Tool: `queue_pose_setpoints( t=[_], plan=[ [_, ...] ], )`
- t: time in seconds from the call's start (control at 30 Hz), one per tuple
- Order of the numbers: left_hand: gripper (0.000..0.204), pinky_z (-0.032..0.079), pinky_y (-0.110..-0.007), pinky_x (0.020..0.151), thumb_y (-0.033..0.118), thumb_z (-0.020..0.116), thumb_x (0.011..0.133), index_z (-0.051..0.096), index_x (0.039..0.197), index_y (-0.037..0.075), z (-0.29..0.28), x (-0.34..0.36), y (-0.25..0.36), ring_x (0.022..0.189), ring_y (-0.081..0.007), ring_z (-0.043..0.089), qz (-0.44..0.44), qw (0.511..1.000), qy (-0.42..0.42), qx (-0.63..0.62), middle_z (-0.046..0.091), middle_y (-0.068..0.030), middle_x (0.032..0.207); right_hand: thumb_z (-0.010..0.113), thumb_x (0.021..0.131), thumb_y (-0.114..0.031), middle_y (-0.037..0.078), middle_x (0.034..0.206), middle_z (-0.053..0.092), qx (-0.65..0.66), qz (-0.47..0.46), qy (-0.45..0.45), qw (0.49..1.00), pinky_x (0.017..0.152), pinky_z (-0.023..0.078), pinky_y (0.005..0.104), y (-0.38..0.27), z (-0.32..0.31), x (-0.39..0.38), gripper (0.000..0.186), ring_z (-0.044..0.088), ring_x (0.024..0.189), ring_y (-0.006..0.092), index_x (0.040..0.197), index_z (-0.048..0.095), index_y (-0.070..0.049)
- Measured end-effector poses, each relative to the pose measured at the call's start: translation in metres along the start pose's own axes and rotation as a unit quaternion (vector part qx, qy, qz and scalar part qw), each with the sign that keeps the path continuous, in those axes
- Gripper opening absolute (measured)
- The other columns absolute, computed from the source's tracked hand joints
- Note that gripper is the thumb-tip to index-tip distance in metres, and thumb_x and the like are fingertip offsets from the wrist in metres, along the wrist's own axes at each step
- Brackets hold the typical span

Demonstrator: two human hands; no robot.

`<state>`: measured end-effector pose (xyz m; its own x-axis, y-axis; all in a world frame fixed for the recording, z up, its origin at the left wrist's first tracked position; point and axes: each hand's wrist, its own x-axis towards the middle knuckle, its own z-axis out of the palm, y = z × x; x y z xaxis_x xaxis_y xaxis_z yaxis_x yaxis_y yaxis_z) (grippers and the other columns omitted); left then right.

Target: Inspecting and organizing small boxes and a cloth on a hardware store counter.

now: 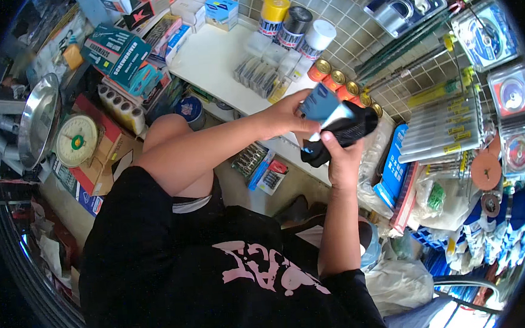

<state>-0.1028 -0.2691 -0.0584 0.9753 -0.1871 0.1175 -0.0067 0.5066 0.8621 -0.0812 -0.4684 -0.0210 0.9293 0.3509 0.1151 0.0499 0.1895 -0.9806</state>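
Along the grid-patterned wall, we note cylindrical spray cans and orange tins crowding a smooth white shelf. Over its right end, our left hand pinches a flat blue packet; our right grips a textured black bundle, partly overlapping it.

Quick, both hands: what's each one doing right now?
Left hand: closed, holding a blue packet.
Right hand: closed, holding a black item; exactly what it is, I can't tell.
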Motion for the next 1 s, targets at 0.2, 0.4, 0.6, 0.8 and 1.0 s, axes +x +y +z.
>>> queue_pose_setpoints(
  t=[0.2, 0.4, 0.6, 0.8, 1.0],
  plan=[
    [0.105, 0.043, -0.035, 0.111, 0.023, 0.099, 0.069, 0.038, 0.152, 0.002, 0.007, -0.002, 0.007, 0.127, -0.0148, 0.054, 0.059, 0.986, -0.053, 0.143, 0.059, -0.0063, 0.136, 0.068, 0.101, -0.033, 0.012, 0.136, 0.060, 0.064, 0.000, 0.086, 0.994, 0.106, 0.047, 0.0386, 0.008, -0.001, -0.003, 0.062, 0.059, 0.123, 0.0227, 0.147, 0.044, 0.001],
    [0.109, 0.041, -0.036, 0.113, 0.035, 0.097, 0.071, 0.034, 0.154, 0.003, 0.005, -0.002, -0.012, 0.129, -0.0158, 0.051, 0.092, 0.978, -0.090, 0.161, 0.057, -0.0068, 0.139, 0.055, 0.108, -0.036, 0.014, 0.142, 0.056, 0.053, 0.011, 0.107, 0.993, 0.109, 0.046, 0.0409, 0.017, 0.000, -0.007, 0.056, 0.058, 0.127, 0.0243, 0.149, 0.043, 0.001],
    [0.099, 0.043, -0.037, 0.111, 0.038, 0.091, 0.080, 0.036, 0.154, 0.004, 0.004, -0.006, -0.022, 0.127, -0.0189, 0.054, 0.007, 0.996, -0.005, 0.088, 0.059, -0.0089, 0.137, 0.056, 0.109, -0.033, 0.008, 0.139, 0.057, -0.036, -0.008, 0.034, 0.999, 0.107, 0.044, 0.0351, 0.028, 0.001, -0.017, 0.051, 0.055, 0.123, 0.0180, 0.146, 0.047, 0.001],
    [0.073, 0.052, -0.036, 0.102, 0.037, 0.082, 0.091, 0.042, 0.146, 0.008, 0.010, -0.006, -0.025, 0.120, -0.0179, 0.060, 0.054, 0.993, 0.102, -0.026, 0.062, -0.0079, 0.130, 0.056, 0.093, 0.003, 0.019, 0.149, 0.050, -0.243, -0.235, -0.001, 0.941, 0.120, 0.032, 0.0406, 0.008, 0.022, -0.004, 0.058, 0.046, 0.141, 0.0332, 0.150, 0.046, 0.003],
    [0.071, 0.061, -0.043, 0.086, 0.037, 0.079, 0.094, 0.038, 0.147, 0.013, -0.004, 0.002, -0.020, 0.118, -0.0204, 0.062, 0.015, 0.973, 0.198, -0.121, 0.060, -0.0066, 0.129, 0.075, 0.084, -0.009, 0.028, 0.150, 0.047, -0.243, -0.227, -0.139, 0.933, 0.116, 0.040, 0.0437, 0.004, 0.019, -0.005, 0.066, 0.047, 0.142, 0.0382, 0.147, 0.055, 0.001]
  ],
)
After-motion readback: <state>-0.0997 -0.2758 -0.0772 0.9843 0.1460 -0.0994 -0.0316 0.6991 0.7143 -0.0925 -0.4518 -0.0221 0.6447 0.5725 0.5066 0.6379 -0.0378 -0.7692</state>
